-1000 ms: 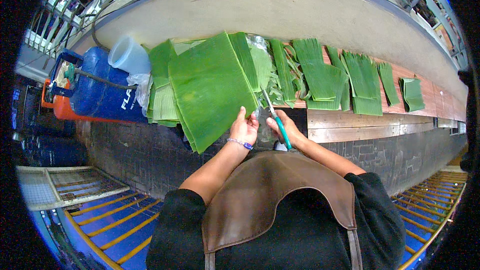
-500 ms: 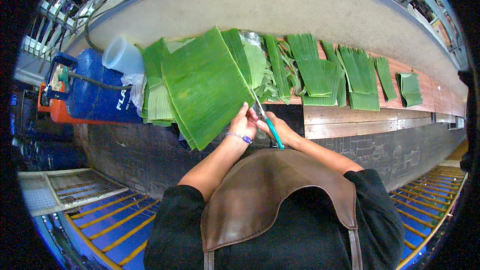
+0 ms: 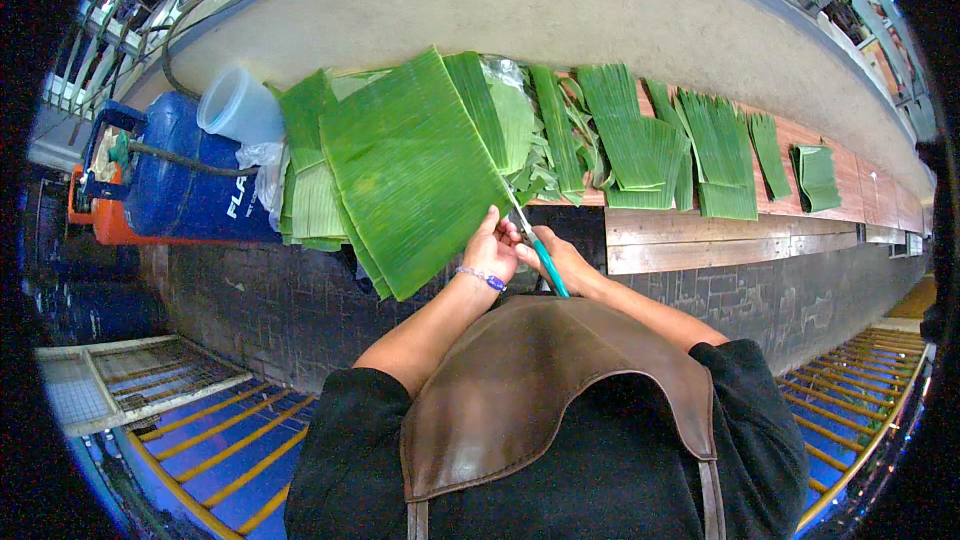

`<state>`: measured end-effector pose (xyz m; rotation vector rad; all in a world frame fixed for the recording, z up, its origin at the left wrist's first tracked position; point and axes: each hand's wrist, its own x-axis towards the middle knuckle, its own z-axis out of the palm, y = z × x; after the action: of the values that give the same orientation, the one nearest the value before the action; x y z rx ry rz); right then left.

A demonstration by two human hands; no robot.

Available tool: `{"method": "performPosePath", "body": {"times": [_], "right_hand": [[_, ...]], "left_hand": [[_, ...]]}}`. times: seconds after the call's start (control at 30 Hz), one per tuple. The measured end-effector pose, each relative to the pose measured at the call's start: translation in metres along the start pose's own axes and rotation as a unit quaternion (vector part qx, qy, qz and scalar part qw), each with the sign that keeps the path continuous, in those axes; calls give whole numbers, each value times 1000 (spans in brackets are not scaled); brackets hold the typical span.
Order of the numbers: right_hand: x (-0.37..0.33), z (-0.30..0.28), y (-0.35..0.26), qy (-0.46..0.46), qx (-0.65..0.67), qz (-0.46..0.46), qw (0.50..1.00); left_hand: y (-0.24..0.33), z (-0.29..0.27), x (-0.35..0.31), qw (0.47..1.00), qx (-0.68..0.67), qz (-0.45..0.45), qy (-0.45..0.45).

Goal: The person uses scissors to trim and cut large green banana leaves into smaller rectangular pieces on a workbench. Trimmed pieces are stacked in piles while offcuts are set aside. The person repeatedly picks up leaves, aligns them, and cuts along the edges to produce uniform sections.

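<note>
A large green banana leaf piece [image 3: 410, 170] is held up over the bench in front of me. My left hand [image 3: 489, 248] pinches its lower right corner, with a beaded bracelet at the wrist. Teal-handled scissors [image 3: 545, 258] are gripped in my right hand [image 3: 567, 265]. Their blades lie along the leaf's right edge, close to my left fingers. Behind the held piece, more cut leaves [image 3: 305, 120] are stacked, partly hidden by it.
Several leaf bundles [image 3: 715, 155] lie along the wooden bench [image 3: 700, 240] to the right, with leaf scraps [image 3: 590, 140] among them. At left stand a blue container [image 3: 180, 170] and a clear plastic tub [image 3: 236, 110]. A concrete wall [image 3: 640, 20] runs behind.
The leaf and both hands stay in almost the same place. My view has shifted slightly, and the scissors sit at nearly the same spot on the leaf's edge.
</note>
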<state>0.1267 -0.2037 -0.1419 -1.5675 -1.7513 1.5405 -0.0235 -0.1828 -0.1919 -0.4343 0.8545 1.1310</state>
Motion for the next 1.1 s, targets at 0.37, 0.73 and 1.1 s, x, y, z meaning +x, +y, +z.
{"method": "performPosePath", "body": {"times": [0.37, 0.73, 1.1], "right_hand": [[0, 4, -8, 5, -35, 30, 999], [-2, 3, -4, -1, 14, 32, 999], [-5, -2, -3, -9, 11, 44, 999]], "left_hand": [[2, -2, -6, 1000, 8, -9, -4], [2, -11, 4, 999, 35, 2, 14], [-1, -7, 6, 999, 41, 8, 26]]}}
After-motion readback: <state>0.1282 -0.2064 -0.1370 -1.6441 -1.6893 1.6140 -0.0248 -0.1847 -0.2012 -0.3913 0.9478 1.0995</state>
